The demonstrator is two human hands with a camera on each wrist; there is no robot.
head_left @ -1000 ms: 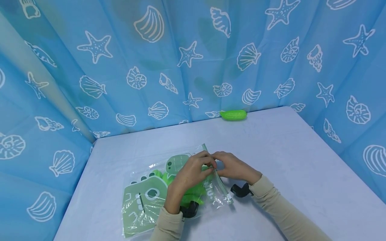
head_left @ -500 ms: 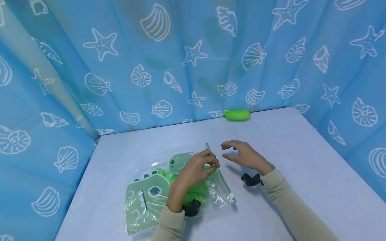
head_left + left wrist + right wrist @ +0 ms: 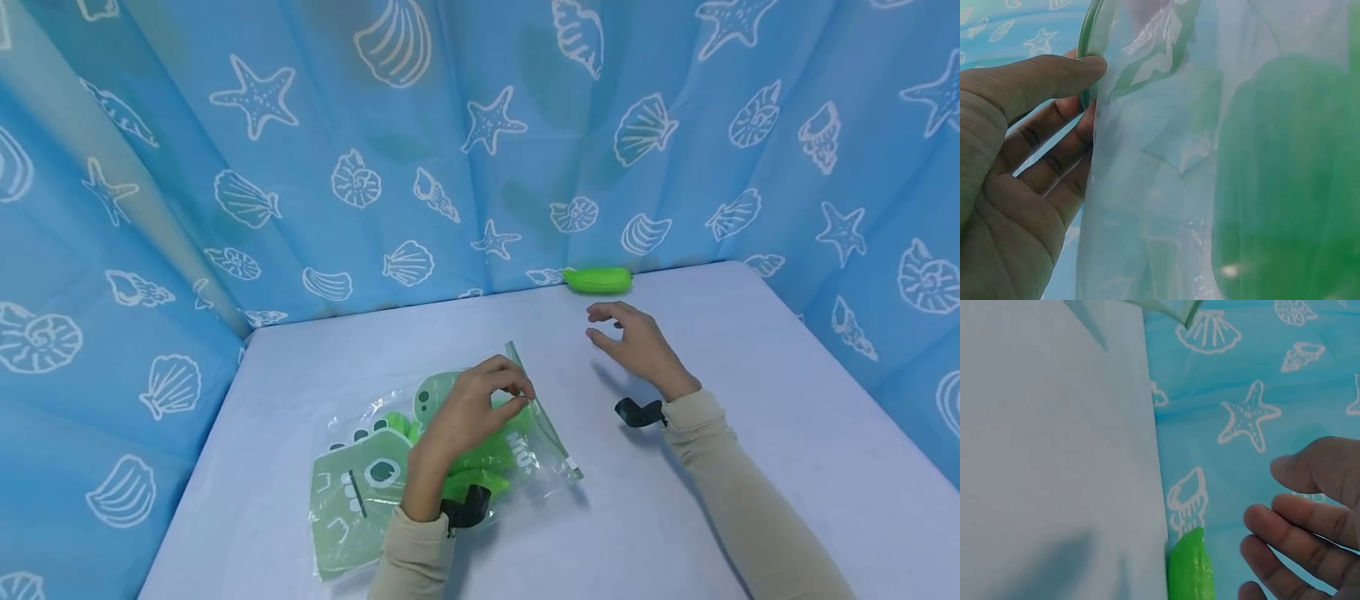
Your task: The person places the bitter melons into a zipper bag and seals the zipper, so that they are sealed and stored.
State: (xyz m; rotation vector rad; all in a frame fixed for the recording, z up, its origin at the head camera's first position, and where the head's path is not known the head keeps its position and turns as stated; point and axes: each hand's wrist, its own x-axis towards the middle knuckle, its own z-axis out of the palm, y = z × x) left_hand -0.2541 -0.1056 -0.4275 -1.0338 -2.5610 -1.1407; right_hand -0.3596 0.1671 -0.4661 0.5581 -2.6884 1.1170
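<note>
A clear zip bag (image 3: pixel 360 508) with a green dinosaur print lies on the table, bright green items (image 3: pixel 480 467) showing inside. My left hand (image 3: pixel 472 408) pinches its green zip edge (image 3: pixel 1089 31) between thumb and fingers, lifting that side a little. Off to the right, my right hand (image 3: pixel 637 346) hovers above the table with loosely bent fingers and nothing in them. Beyond it, at the table's back edge, lies a bright green pod-shaped thing (image 3: pixel 598 280), whose tip also shows in the right wrist view. Just what the items in the bag are is hard to tell.
A white cloth covers the table (image 3: pixel 675 517). Blue curtains (image 3: pixel 420 150) with white shells and starfish hang behind it and along both sides. Black wrist cameras (image 3: pixel 639 412) sit at both cuffs.
My right hand has let go of the bag's zip edge and moved right and back, toward the green pod-shaped thing. The left hand keeps its pinch on the bag.
</note>
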